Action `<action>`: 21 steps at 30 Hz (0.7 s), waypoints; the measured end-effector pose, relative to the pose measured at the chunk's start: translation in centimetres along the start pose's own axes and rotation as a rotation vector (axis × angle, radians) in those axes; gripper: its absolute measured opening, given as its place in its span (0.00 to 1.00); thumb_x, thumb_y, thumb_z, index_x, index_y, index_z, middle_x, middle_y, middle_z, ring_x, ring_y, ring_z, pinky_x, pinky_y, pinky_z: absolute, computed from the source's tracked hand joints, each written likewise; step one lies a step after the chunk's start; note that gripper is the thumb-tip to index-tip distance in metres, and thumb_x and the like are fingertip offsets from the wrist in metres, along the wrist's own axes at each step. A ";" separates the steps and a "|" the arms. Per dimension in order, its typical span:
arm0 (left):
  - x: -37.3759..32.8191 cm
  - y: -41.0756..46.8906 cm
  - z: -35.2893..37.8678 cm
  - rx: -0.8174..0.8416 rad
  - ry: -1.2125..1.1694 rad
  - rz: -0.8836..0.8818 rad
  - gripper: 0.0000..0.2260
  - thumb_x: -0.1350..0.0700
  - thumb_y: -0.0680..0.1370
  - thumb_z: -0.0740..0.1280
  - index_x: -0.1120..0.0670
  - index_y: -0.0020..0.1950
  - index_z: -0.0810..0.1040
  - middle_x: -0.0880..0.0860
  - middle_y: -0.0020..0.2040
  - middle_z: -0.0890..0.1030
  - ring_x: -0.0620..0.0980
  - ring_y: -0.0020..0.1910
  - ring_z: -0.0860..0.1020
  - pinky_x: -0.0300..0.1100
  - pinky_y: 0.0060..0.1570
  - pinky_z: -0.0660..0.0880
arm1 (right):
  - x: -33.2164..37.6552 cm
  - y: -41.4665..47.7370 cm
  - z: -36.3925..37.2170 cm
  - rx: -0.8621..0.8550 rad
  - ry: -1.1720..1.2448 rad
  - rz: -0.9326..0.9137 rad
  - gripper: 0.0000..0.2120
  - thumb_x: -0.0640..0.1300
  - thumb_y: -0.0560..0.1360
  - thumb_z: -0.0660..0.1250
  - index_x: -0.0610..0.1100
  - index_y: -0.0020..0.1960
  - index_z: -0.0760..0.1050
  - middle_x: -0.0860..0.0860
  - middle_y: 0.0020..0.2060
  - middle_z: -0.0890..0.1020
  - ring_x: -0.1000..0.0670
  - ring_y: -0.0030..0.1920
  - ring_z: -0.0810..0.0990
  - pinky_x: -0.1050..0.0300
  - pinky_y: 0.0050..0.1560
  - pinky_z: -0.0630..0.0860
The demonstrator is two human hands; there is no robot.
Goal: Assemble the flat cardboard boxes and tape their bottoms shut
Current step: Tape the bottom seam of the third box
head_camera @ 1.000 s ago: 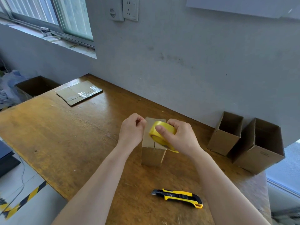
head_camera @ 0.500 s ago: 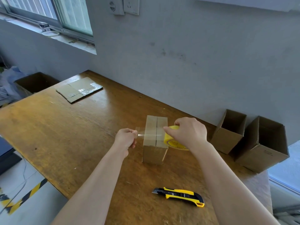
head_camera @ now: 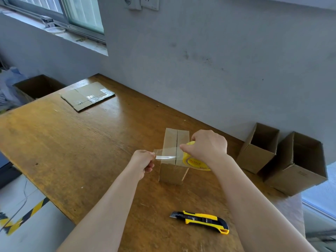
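Observation:
A small cardboard box [head_camera: 171, 171] stands on the wooden table [head_camera: 76, 146] with its two bottom flaps folded shut on top, a seam running between them. My right hand [head_camera: 209, 145] grips a yellow tape roll [head_camera: 195, 161] at the box's right edge. My left hand [head_camera: 143, 160] pinches the free end of the clear tape strip [head_camera: 166, 153], which stretches across the flaps over the seam. A flat cardboard box [head_camera: 87, 96] with old tape on it lies at the table's far left.
A yellow and black utility knife [head_camera: 200, 221] lies near the front edge. Two assembled open boxes, a smaller cardboard box [head_camera: 257, 148] and a larger cardboard box [head_camera: 298, 163], rest on their sides at the right by the wall. Beyond the table's left end sits a brown carton [head_camera: 38, 86].
My hands have drawn apart. The left pulled the tape end leftward past the box while the right moved the roll to the box's right side, stretching a strip over the flaps.

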State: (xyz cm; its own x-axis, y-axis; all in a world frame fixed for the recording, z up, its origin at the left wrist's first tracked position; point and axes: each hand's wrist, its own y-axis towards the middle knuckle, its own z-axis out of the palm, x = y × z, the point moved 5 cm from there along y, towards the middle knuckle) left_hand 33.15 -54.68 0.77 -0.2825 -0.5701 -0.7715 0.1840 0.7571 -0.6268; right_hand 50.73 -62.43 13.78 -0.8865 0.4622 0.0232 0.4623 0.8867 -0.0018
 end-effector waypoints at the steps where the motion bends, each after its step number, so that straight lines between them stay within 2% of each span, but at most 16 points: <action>1: 0.1 0.1 0.1 0.006 0.002 -0.006 0.06 0.62 0.80 0.65 0.61 0.56 0.77 0.58 0.42 0.77 0.49 0.35 0.74 0.40 0.31 0.72 | 0.0 0.0 0.0 0.004 0.001 0.001 0.24 0.68 0.73 0.61 0.49 0.48 0.82 0.53 0.37 0.80 0.51 0.37 0.77 0.61 0.29 0.66; 7: 0.5 0.7 0.8 0.027 0.006 -0.030 0.03 0.63 0.81 0.64 0.61 0.52 0.77 0.56 0.39 0.76 0.48 0.32 0.72 0.40 0.30 0.71 | 0.0 0.2 0.1 0.018 0.017 0.008 0.22 0.66 0.72 0.62 0.49 0.47 0.82 0.53 0.36 0.80 0.51 0.37 0.78 0.61 0.29 0.67; 11: 1.0 0.8 1.3 0.053 -0.008 -0.063 0.05 0.61 0.81 0.64 0.60 0.54 0.76 0.56 0.38 0.77 0.48 0.31 0.72 0.39 0.28 0.70 | 0.1 0.3 0.2 0.021 0.034 0.014 0.22 0.66 0.72 0.63 0.49 0.48 0.82 0.53 0.37 0.80 0.51 0.37 0.78 0.61 0.29 0.67; 18: 1.6 0.4 2.6 0.074 -0.026 -0.107 0.10 0.56 0.82 0.63 0.57 0.61 0.74 0.54 0.37 0.75 0.46 0.31 0.70 0.38 0.26 0.65 | 0.0 0.3 0.4 0.022 0.036 0.028 0.21 0.65 0.72 0.64 0.47 0.43 0.81 0.53 0.34 0.79 0.52 0.34 0.77 0.62 0.29 0.69; 21: 2.3 -0.1 2.5 0.061 0.027 -0.123 0.11 0.50 0.81 0.64 0.57 0.58 0.73 0.53 0.34 0.72 0.46 0.31 0.68 0.38 0.27 0.65 | -0.2 0.4 0.5 0.029 0.044 0.032 0.21 0.65 0.72 0.64 0.47 0.41 0.81 0.53 0.33 0.79 0.52 0.34 0.77 0.61 0.30 0.71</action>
State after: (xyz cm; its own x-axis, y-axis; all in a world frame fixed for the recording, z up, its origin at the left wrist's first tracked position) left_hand 34.82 -56.82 -1.23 -0.3316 -0.6478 -0.6859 0.2034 0.6608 -0.7225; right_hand 51.03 -62.16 13.24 -0.8690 0.4903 0.0662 0.4893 0.8715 -0.0327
